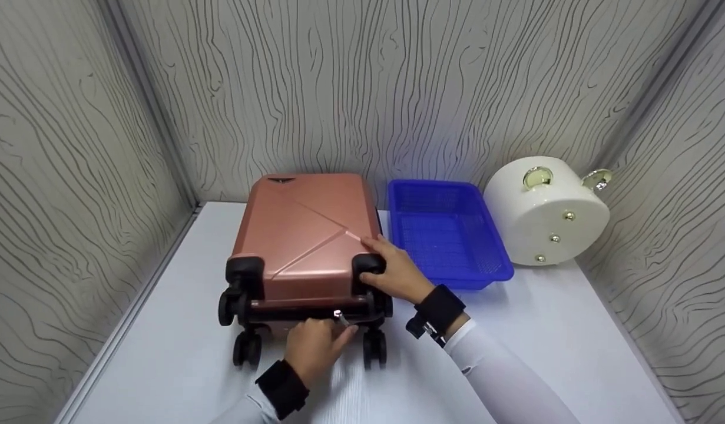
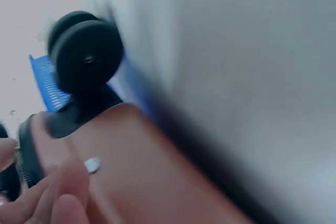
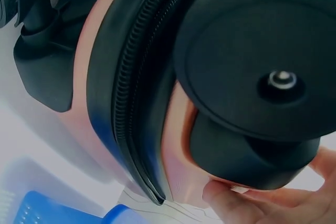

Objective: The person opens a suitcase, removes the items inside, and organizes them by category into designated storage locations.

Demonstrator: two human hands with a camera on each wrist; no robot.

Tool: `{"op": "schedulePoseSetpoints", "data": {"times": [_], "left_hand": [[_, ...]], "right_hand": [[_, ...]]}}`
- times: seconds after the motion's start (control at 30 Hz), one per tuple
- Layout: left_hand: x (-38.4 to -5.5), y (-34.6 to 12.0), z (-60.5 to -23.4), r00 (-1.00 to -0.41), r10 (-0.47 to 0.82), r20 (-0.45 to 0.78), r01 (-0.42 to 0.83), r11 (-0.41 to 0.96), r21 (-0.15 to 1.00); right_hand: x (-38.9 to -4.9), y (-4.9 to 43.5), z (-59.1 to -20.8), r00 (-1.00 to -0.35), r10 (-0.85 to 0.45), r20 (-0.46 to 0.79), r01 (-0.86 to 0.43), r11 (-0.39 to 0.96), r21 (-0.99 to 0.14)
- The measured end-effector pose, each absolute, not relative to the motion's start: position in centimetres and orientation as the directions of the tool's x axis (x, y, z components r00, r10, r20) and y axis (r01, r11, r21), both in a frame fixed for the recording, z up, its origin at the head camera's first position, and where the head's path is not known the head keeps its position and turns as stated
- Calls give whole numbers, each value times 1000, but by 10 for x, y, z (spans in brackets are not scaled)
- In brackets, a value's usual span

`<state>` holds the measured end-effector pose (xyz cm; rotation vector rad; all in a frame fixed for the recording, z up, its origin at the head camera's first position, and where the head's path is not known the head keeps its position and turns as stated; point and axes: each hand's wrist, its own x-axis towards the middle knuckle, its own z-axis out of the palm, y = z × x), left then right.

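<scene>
A rose-pink hard-shell suitcase (image 1: 312, 235) lies flat, its wheeled end toward me. Black wheels (image 2: 86, 56) and black corner guards (image 1: 244, 271) mark that end, and a black zipper (image 3: 139, 61) runs between the two shells. My left hand (image 1: 315, 347) is at the middle of the wheeled end, fingers curled, with the thumb against a small silver zipper pull (image 1: 341, 318). On the suitcase's near right corner rests my right hand (image 1: 400, 274), fingers extended over the shell and thumb by the corner guard. The right wrist view shows those fingers (image 3: 286, 198) beside the wheel housing.
Right of the suitcase stands a blue plastic basket (image 1: 500, 268). Beyond it a round cream case (image 1: 533, 229) with gold fittings leans at the back right. The white tabletop (image 1: 550, 330) is enclosed by wood-grain patterned panels (image 1: 338, 88) at the back and sides.
</scene>
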<state>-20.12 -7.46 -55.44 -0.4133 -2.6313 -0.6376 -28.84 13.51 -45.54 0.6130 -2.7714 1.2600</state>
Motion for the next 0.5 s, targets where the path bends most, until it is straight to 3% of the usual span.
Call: {"op": "schedulePoseSetpoints", "data": {"times": [0.27,0.37,0.5], "left_hand": [[-202,-70,-552,-918,147,369,347,750,563],[-200,-72,-546,-920,141,365,318,814,487],[-200,-72,-542,-871,197,450,341,902,264]], "right_hand": [[-287,135,-458,-927,-328,182,-352,591,-725],[-287,135,-457,-928,-323,183,-350,597,-722],[-287,135,-456,-933,-310,185,-343,603,-720]]}}
